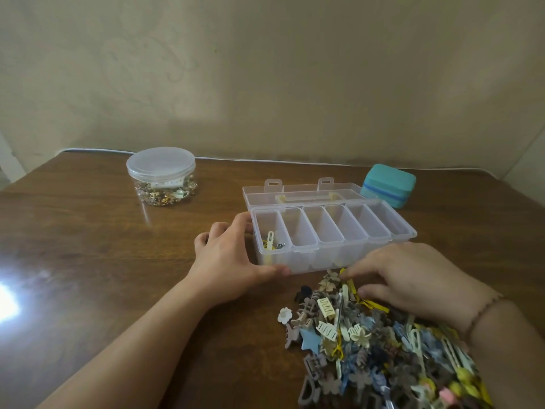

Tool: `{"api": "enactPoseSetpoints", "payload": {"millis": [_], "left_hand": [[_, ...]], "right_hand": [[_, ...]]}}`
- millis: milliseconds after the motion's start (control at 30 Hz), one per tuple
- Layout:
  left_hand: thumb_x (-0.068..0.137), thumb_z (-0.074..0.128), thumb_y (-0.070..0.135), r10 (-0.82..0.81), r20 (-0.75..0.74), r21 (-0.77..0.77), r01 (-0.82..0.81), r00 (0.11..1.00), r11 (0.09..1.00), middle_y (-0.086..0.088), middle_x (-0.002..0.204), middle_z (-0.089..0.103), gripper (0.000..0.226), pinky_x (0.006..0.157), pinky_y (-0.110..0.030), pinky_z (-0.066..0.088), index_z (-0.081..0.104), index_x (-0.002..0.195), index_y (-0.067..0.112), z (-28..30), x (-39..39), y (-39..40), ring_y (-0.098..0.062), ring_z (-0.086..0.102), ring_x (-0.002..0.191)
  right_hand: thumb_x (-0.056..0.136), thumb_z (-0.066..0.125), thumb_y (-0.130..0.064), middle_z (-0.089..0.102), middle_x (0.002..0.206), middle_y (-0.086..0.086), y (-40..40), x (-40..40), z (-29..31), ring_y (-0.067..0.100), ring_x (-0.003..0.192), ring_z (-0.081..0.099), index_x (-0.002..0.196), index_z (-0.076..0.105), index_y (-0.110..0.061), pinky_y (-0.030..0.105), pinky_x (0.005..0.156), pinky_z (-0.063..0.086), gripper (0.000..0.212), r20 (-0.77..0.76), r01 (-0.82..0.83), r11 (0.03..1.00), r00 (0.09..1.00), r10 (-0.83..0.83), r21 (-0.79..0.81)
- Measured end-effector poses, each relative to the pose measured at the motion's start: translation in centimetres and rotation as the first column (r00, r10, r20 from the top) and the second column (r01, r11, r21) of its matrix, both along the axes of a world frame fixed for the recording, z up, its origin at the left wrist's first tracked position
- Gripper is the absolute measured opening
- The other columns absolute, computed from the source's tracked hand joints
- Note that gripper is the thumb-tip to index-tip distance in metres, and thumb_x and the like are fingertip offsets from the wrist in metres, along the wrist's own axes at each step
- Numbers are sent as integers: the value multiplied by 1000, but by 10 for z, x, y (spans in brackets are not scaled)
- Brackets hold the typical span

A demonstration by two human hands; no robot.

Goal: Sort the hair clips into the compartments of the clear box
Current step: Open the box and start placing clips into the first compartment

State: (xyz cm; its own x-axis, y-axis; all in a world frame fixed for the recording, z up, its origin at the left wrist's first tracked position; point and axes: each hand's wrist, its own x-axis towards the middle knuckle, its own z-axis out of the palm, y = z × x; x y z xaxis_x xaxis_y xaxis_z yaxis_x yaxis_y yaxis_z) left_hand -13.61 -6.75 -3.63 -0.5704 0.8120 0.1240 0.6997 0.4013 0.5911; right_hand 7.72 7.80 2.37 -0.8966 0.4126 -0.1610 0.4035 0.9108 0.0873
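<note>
The clear box (392, 231) stands open in the middle of the table, with several long compartments side by side. Its leftmost compartment holds a few clips (272, 243), yellow and cream; the others look bare. My left hand (233, 255) grips the box's left end, thumb along the front wall. A big pile of hair clips (368, 340) in cream, blue, grey and yellow lies in front of the box at the lower right. My right hand (413, 281) rests on the pile's top, fingers pinching a yellow clip (352, 286).
A round clear jar (161, 175) with a lid and small metal pieces stands at the back left. A teal case (389, 184) sits behind the box on the right. The wooden table (103, 246) shows a bright glare at the left edge.
</note>
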Motion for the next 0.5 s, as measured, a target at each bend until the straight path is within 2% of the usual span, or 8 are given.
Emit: {"api": "enactPoseSetpoints", "payload": {"millis": [233,400,500], "left_hand": [[58,69,77,-7,4,6,7,1000,1000,14,141,43,101,115,-46,9,22,141,41,-1,0,0,-12,24,135],[59,69,77,-14,3,10,14,1000,1000,15,140,43,101,114,-45,10,22,141,42,0,0,-1,-12,25,135],[59,68,77,-19,6,11,19,1000,1000,16,141,43,100,114,-45,10,22,141,42,0,0,-1,-12,25,135]], "right_hand": [[86,57,-57,59,116,-26,5,-1,-2,2,109,52,122,53,-51,27,87,45,37,13,-35,999,999,35,-5],[90,54,-51,54,97,-22,10,2,-2,-3,93,48,108,60,-49,25,80,45,19,-9,-69,998,998,69,2],[91,55,-48,54,98,-26,12,4,-2,-6,93,49,102,63,-49,22,82,45,13,-34,-79,996,996,77,-51]]}}
